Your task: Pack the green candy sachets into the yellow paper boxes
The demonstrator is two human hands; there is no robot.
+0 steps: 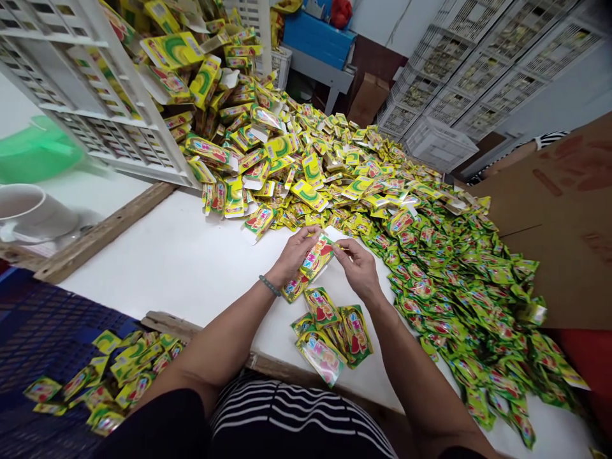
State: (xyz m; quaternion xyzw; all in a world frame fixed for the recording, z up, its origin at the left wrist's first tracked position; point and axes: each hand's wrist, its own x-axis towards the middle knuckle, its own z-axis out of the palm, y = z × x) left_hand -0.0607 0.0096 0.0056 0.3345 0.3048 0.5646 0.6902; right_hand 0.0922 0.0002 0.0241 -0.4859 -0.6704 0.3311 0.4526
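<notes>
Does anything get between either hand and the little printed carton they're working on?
Nothing visible does: the left hand holds the carton and the right hand touches its edge. The loose sachets lie below them in the view, not between.

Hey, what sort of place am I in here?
Probably a packing workshop: there's a big heap of small yellow boxes, a pile of green packets, and stacked white crates in the background.

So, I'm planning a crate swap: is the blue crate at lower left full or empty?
Neither, as far as it shows: yellow-green packs lie in the blue crate, with bare blue mesh beside them.
</notes>
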